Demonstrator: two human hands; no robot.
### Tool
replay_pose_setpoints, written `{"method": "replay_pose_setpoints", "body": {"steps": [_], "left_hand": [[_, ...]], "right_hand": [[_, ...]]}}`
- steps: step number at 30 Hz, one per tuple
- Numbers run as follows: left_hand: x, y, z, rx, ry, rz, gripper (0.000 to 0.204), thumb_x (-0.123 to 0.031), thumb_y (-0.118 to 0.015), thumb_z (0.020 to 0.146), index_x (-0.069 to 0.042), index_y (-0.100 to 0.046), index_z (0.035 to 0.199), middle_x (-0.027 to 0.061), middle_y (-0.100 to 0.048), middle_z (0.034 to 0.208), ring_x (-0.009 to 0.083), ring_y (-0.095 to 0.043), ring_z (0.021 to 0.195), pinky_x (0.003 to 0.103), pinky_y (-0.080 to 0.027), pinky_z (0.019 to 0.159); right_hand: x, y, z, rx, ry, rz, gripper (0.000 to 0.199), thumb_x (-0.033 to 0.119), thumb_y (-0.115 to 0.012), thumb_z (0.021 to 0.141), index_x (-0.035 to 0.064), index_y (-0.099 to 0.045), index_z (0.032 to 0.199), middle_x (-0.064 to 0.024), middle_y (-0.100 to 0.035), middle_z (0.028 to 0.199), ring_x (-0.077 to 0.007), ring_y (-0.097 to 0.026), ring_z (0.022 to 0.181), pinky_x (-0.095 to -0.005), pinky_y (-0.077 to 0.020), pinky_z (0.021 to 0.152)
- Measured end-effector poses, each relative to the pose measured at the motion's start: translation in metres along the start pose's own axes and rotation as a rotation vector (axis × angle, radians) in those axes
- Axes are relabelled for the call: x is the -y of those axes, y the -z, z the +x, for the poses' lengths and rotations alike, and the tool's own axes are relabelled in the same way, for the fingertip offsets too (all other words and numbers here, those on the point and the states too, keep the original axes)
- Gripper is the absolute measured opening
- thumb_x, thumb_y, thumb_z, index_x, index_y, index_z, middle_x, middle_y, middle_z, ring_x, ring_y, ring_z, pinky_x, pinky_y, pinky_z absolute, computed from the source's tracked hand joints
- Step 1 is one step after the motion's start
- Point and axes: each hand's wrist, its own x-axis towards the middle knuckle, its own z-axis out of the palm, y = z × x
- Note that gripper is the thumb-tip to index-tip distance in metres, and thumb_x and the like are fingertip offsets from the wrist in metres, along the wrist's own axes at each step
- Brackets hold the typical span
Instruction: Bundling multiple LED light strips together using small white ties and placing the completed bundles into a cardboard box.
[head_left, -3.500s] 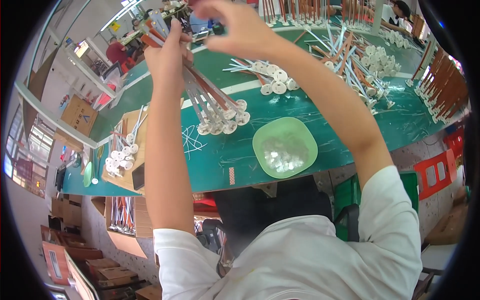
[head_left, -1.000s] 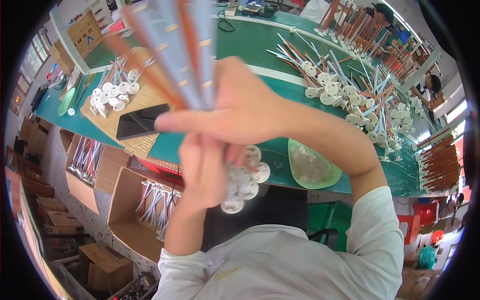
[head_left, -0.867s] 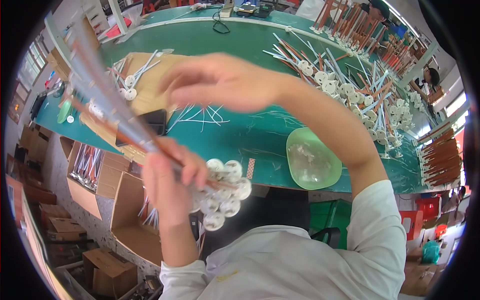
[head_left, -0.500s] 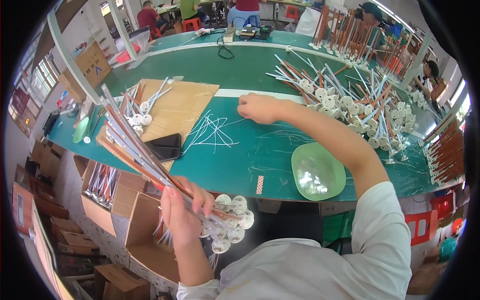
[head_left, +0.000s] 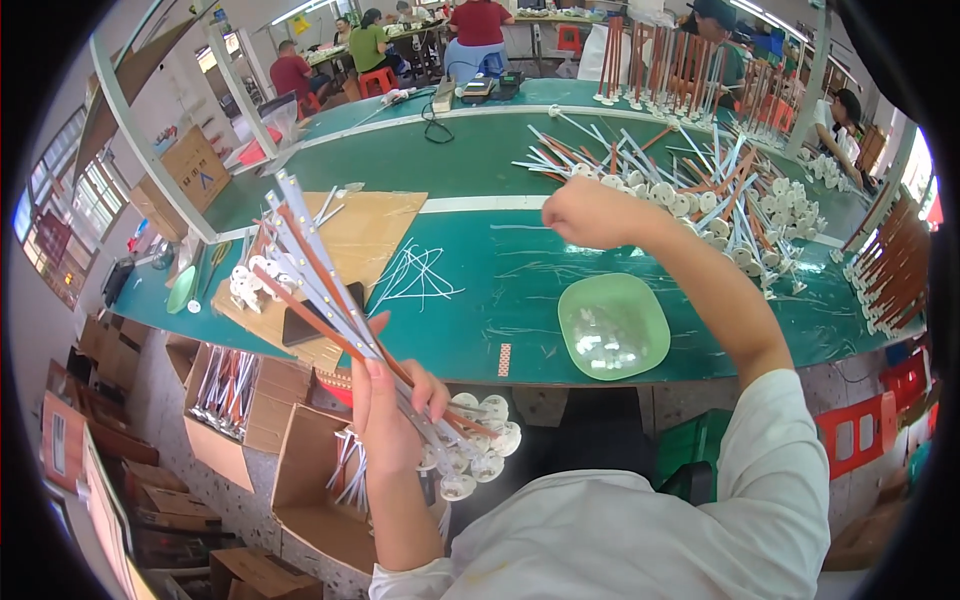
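Observation:
My left hand [head_left: 392,408] is closed round a bundle of long LED strips [head_left: 318,275], white and copper-brown. Their round white discs [head_left: 478,440] hang together below the hand, and the strip ends fan up to the left. Over the green table my right hand [head_left: 592,213] has its fingers curled together; what they hold, if anything, is too small to make out. It is left of a large heap of similar disc-ended strips [head_left: 700,200]. Thin white ties [head_left: 415,275] lie loose between my two hands.
A light green tray [head_left: 612,325] with small clear pieces sits near the table edge. Cardboard [head_left: 375,215] under a dark phone [head_left: 310,315] and more strips lies left. Open boxes [head_left: 300,475] stand below. Upright strips [head_left: 660,75] stand in rows; co-workers sit beyond.
My right hand has moved right, away from the loose white ties and toward the heap. The bundle in my left hand has swung more upright. The whole view has shifted slightly.

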Motion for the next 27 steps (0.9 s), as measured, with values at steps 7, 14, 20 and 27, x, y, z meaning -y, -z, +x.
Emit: {"method": "replay_pose_setpoints", "body": {"steps": [7,14,20,27], "left_hand": [[0.000,-0.062,0.034,0.320,0.209,0.001,0.054,-0.035,-0.030,0.104,-0.007,-0.017,0.149,0.0041,-0.037,0.055,0.0154,-0.037,0.044,0.029,-0.035,0.048],[-0.001,-0.116,0.110,0.701,0.207,-0.098,0.038,-0.027,-0.034,0.104,-0.006,-0.032,0.136,0.0070,-0.051,0.087,0.0126,-0.044,0.061,0.028,-0.043,0.055],[0.016,-0.170,0.159,0.868,0.023,-0.072,0.033,-0.026,-0.034,0.104,-0.006,-0.035,0.131,0.0060,-0.050,0.078,0.0109,-0.045,0.060,0.026,-0.043,0.055],[0.038,-0.203,0.192,0.947,0.023,-0.170,0.031,-0.030,-0.035,0.104,-0.004,-0.038,0.121,0.0055,-0.046,0.067,0.0129,-0.047,0.057,0.026,-0.042,0.054]], "right_hand": [[0.051,0.043,-0.053,-0.706,0.183,0.407,0.017,-0.002,-0.058,0.080,0.0002,-0.069,0.093,-0.0121,-0.067,0.072,-0.0239,-0.066,0.065,-0.0333,-0.0510,0.060],[0.042,0.073,-0.070,-0.889,0.346,0.329,0.016,-0.004,-0.062,0.075,0.0013,-0.068,0.090,-0.0113,-0.067,0.074,-0.0269,-0.065,0.064,-0.0325,-0.0495,0.056],[0.013,0.082,-0.087,-1.104,0.134,0.377,0.015,-0.005,-0.062,0.081,-0.0009,-0.067,0.095,-0.0095,-0.068,0.076,-0.0147,-0.064,0.058,-0.0246,-0.0486,0.050],[-0.010,0.086,-0.090,-1.315,0.018,0.273,0.018,-0.006,-0.060,0.085,-0.0028,-0.064,0.102,-0.0072,-0.069,0.077,-0.0045,-0.058,0.056,-0.0172,-0.0453,0.048]]}}
